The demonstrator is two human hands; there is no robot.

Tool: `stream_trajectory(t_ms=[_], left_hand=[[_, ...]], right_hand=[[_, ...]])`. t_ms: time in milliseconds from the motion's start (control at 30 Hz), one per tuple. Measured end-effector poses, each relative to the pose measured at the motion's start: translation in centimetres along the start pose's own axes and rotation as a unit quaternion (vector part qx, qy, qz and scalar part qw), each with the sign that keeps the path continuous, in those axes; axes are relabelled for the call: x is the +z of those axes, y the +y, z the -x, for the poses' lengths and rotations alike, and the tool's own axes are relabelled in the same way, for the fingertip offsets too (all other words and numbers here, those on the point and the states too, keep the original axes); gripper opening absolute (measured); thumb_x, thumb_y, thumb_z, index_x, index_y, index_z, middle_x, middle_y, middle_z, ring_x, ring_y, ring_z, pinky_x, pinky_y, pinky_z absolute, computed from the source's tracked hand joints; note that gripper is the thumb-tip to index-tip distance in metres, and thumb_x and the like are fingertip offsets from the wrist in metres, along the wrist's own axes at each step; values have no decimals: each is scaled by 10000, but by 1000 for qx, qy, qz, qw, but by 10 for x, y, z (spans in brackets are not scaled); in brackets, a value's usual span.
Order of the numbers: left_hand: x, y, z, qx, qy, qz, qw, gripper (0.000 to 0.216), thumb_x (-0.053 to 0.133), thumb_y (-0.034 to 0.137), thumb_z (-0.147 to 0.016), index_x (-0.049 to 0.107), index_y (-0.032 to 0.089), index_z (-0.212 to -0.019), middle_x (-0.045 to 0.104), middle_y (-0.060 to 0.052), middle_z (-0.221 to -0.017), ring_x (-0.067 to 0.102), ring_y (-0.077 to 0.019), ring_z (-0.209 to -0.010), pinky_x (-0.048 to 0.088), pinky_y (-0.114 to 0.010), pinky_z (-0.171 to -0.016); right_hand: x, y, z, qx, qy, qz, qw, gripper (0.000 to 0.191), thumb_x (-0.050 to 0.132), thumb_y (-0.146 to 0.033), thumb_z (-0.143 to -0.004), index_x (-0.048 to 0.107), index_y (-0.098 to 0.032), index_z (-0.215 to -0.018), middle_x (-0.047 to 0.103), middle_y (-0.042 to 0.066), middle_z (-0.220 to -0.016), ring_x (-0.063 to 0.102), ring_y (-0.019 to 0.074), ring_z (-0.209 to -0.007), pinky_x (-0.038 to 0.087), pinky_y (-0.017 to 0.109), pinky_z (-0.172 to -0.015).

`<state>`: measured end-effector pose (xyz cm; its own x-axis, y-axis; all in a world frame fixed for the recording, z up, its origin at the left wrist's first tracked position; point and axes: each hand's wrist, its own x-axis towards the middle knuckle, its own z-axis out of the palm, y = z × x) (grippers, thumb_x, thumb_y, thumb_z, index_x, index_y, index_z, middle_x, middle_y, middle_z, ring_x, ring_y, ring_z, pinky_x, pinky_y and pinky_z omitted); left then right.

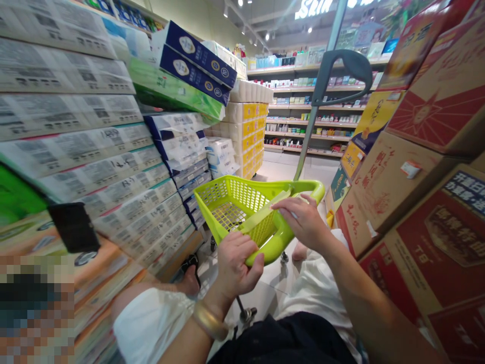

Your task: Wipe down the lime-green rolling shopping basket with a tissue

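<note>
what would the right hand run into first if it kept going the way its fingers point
The right hand points left across the basket's near rim, fingers on a pale green strip. Going on, it would likely meet the basket's far mesh wall, though depth is unclear.

Lime-green plastic mesh shopping basket (231,202) on small castor wheels, upright on the shop floor, nothing visible inside. Long grey pull handle (333,76) raised from its far rim, tilted right. Pale green flat strip (265,211) lies diagonally across the near right corner, pinched at both ends over the rim.
</note>
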<state>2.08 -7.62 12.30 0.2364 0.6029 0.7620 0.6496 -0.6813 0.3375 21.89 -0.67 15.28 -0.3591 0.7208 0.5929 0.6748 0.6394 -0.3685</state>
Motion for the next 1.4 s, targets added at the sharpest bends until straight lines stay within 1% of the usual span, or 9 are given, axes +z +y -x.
stream_trajectory(t_ms=[133, 333, 400, 567, 800, 1000, 1167, 1267, 1400], left_hand=[[0, 0, 0, 2, 9, 6, 1000, 330, 429, 288, -854, 434, 208, -534, 406, 18, -519, 384, -130, -532, 289, -309, -561], [-1, 1, 1, -3, 5, 2, 1000, 323, 421, 296, -857, 448, 209, -547, 413, 14, -527, 391, -132, -541, 301, -308, -570], [-2, 0, 1, -4, 0, 3, 1000, 323, 418, 296, -859, 451, 210, -550, 418, 11, -529, 394, -134, -543, 304, -309, -572], [-1, 0, 1, -3, 4, 4, 1000, 305, 422, 282, -852, 449, 211, -557, 405, 14, -523, 383, -134, -539, 293, -308, -564], [-2, 1, 0, 2, -2, 5, 1000, 316, 422, 272, -857, 431, 204, -549, 401, 18, -531, 388, -130, -545, 285, -306, -573], [-2, 1, 1, -4, -1, 2, 1000, 322, 407, 286, -858, 441, 210, -547, 402, 13, -519, 388, -137, -541, 290, -309, -569], [-3, 1, 2, -5, -1, -3, 1000, 312, 423, 277, -843, 448, 211, -539, 419, 8, -518, 393, -138, -544, 298, -311, -568], [-4, 1, 3, -6, -5, 0, 1000, 316, 416, 275, -848, 446, 210, -541, 419, 8, -521, 395, -138, -547, 300, -311, -568], [-6, 1, 3, -1, -8, 4, 1000, 295, 415, 270, -840, 468, 213, -556, 429, 5, -521, 400, -143, -544, 303, -313, -564]], right_hand=[[-5, 21, -11, 62, 14, 19, 998, 297, 392, -285, -961, 688, -259, -964, 728, 35, -1034, 638, 221, -1017, 260, 488, -1061], [-9, -2, -6, -25, -57, 9, 998, 276, 410, -245, -968, 675, -293, -1025, 710, 6, -1113, 622, 182, -1068, 206, 463, -1108], [-10, 2, -8, -17, -67, 7, 998, 280, 404, -251, -971, 669, -298, -1045, 708, 4, -1121, 622, 186, -1071, 211, 477, -1104], [-12, 27, -18, 46, -26, 24, 998, 291, 400, -252, -953, 685, -264, -1013, 724, 30, -1069, 636, 213, -1024, 303, 486, -1046], [-12, -7, -10, -31, -93, 14, 995, 269, 412, -237, -969, 667, -294, -1037, 705, -9, -1124, 617, 172, -1093, 199, 474, -1118], [-14, 24, -24, 44, -78, 43, 995, 279, 410, -225, -953, 685, -263, -987, 728, 16, -1061, 636, 207, -1038, 227, 501, -1096], [-13, 7, -18, -17, -93, 34, 995, 264, 420, -240, -958, 676, -284, -1004, 717, 3, -1095, 627, 195, -1050, 218, 490, -1097], [-13, -2, -14, -24, -106, 19, 994, 255, 422, -259, -964, 664, -297, -1037, 710, -5, -1110, 624, 189, -1060, 241, 480, -1085], [-13, 11, -19, 6, -89, 18, 996, 281, 401, -252, -965, 681, -266, -990, 725, 10, -1028, 646, 183, -981, 350, 408, -1003]])
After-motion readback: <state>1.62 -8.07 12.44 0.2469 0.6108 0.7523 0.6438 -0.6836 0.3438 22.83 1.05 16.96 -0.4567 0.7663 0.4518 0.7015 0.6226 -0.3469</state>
